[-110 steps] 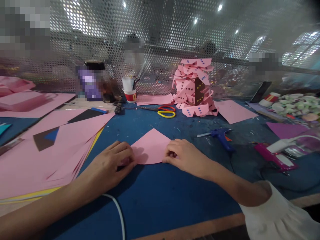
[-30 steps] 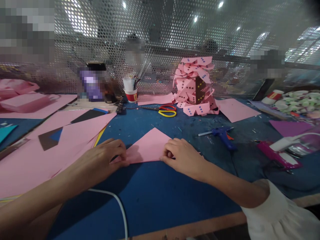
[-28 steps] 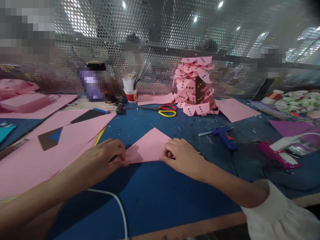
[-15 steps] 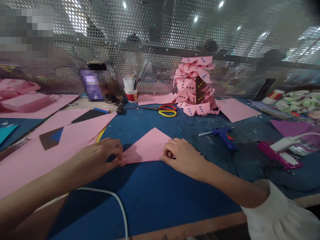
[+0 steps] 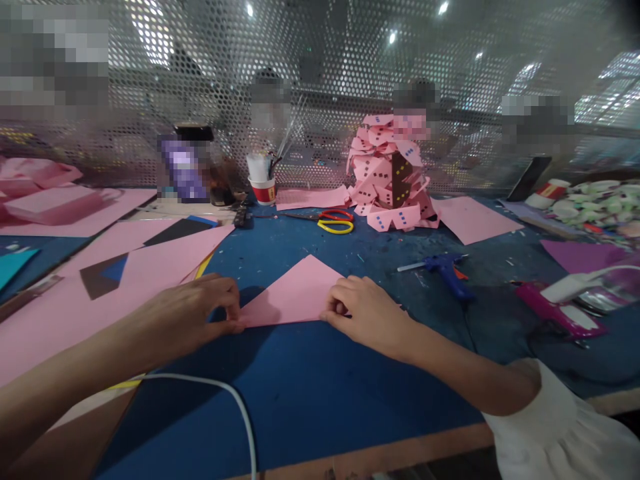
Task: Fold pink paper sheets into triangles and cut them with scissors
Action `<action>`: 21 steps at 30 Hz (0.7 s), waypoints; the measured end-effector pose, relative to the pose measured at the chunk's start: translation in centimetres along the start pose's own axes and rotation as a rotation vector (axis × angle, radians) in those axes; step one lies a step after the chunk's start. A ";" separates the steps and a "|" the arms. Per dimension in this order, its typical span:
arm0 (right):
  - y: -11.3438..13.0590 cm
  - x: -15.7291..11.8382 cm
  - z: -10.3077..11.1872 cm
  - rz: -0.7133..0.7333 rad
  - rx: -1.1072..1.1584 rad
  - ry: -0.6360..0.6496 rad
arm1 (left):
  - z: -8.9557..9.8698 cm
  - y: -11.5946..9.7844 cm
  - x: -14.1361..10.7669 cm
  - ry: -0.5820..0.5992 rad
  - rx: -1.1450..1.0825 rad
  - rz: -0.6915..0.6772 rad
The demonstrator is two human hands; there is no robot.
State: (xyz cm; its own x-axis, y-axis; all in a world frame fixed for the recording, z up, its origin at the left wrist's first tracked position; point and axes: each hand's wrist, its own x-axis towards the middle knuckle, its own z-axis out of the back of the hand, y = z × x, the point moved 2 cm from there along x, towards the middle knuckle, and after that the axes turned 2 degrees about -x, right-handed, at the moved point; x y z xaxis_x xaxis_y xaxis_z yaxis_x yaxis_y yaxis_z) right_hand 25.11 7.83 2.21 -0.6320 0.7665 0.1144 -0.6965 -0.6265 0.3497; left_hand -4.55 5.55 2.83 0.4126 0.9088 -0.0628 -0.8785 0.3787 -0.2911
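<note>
A folded pink paper [image 5: 295, 293] lies on the blue table mat [image 5: 300, 393], its peak pointing away from me and its straight folded edge nearest me. My left hand [image 5: 210, 307] pinches the paper's left corner between thumb and fingers. On the right part of the same edge, my right hand [image 5: 363, 310] presses with its fingers curled and the thumb against the fold. The paper's right end is mostly hidden behind that hand.
Scissors [image 5: 336, 221] and a pink paper stack model [image 5: 390, 170] stand farther back. To the right are a blue glue gun [image 5: 450, 273] and a magenta tool [image 5: 560, 310]. Large pink sheets [image 5: 150, 280] cover the left. A white cable [image 5: 235, 393] curves near the front edge.
My left hand has slid slightly to the left along the paper's left corner. My right hand and the paper have barely moved.
</note>
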 end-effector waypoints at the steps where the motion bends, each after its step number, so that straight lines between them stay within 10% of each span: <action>1: 0.0 0.0 0.0 0.000 0.000 0.001 | 0.0 0.1 0.0 0.003 0.002 0.004; 21: -0.1 0.0 0.1 0.000 0.013 0.000 | 1.1 0.1 -0.2 0.081 0.058 -0.027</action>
State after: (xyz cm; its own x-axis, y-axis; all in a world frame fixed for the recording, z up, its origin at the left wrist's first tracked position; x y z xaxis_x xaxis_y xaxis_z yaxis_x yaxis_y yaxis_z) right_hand 25.21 7.85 2.25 -0.6319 0.7665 0.1147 -0.6919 -0.6246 0.3620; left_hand -5.00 5.56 3.88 0.4522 0.8818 -0.1336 -0.8784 0.4144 -0.2382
